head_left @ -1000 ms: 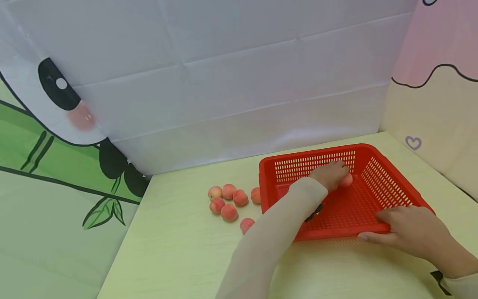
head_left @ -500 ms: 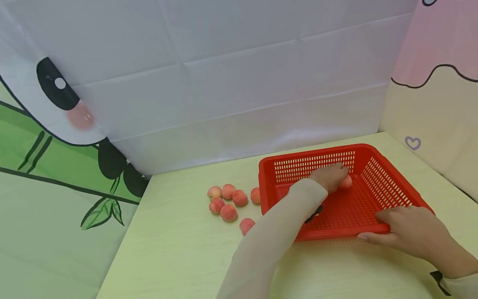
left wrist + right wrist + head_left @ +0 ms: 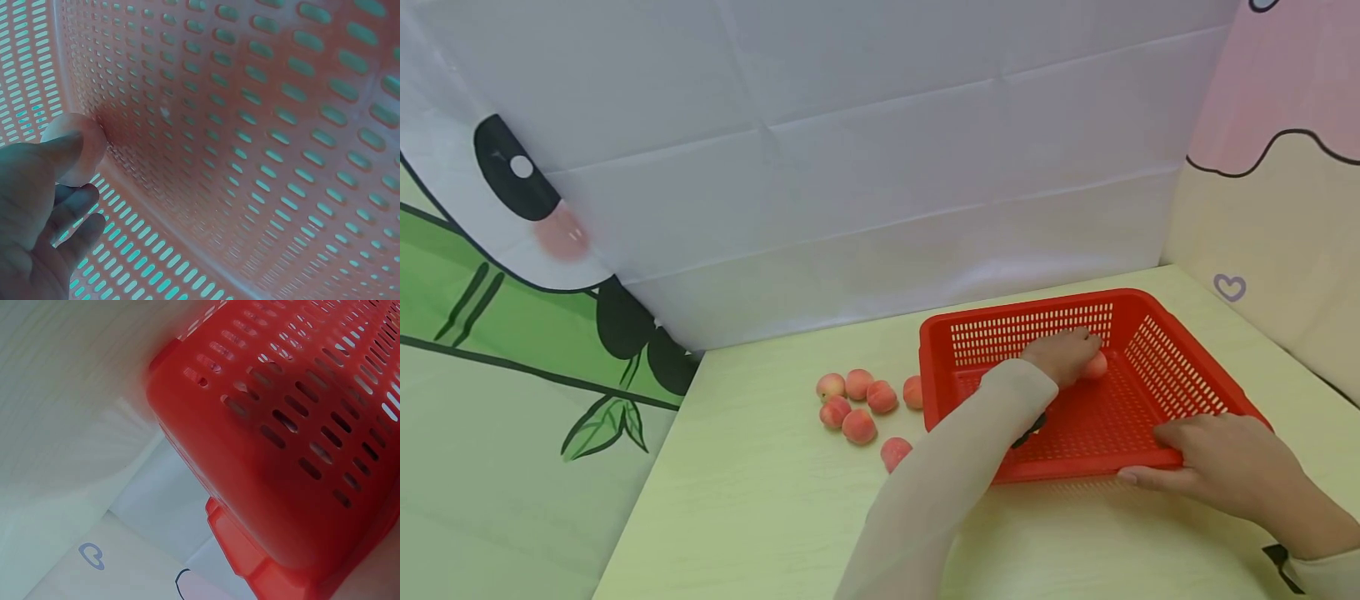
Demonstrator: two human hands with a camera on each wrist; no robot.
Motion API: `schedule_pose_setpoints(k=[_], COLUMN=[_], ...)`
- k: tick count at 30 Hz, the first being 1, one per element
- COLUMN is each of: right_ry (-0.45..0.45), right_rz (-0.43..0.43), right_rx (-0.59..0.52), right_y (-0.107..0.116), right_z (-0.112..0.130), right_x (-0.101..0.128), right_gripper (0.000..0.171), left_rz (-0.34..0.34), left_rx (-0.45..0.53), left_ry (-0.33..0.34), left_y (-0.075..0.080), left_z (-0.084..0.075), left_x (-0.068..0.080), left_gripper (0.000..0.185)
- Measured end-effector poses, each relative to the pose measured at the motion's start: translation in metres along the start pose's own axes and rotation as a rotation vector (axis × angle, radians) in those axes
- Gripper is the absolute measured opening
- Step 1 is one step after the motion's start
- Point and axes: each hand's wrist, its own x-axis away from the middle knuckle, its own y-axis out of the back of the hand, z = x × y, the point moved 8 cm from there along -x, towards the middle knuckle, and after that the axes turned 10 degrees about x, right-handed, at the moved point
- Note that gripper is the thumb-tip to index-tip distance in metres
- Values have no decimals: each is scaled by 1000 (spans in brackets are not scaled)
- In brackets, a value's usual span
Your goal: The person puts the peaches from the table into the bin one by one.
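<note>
In the head view, a red slotted plastic basket (image 3: pixel 1097 465) stands on the table's right part. My left hand (image 3: pixel 1060 354) reaches inside it near the back wall and holds a pinkish peach (image 3: pixel 1097 365). The left wrist view shows the thumb over this peach (image 3: pixel 90 144), with fingers below, right by the basket's slotted wall (image 3: pixel 206 144). My right hand (image 3: pixel 1232 462) grips the basket's near right corner, thumb outside under the rim and fingers over it. Only the basket's outer side (image 3: pixel 237 456) and a sliver of hand show in the right wrist view.
Several peaches (image 3: pixel 860 426) lie in a loose group left of the basket. Another peach (image 3: pixel 913 392) sits by its left wall, and one more (image 3: pixel 896 453) is partly behind the left sleeve (image 3: pixel 940 475). Printed cloth walls (image 3: pixel 880 167) border the pale table (image 3: pixel 737 500).
Almost nothing differs. My left hand and the peach in it shift very slightly inside the basket; my right hand keeps its place on the corner.
</note>
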Motion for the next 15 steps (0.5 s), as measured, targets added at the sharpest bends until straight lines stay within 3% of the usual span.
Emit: schedule_pose_setpoints(k=[8, 15], right_ry=[1, 2], right_rz=[-10, -2], right_rx=[-1, 2], right_y=[0, 1], right_z=[0, 0], right_x=[1, 0], right_gripper=[49, 49], left_rz=[-4, -16], left_rx=[-27, -50], left_ry=[5, -2], left_y=[-1, 1], left_z=[2, 4], left_x=[0, 3], left_gripper=[53, 44])
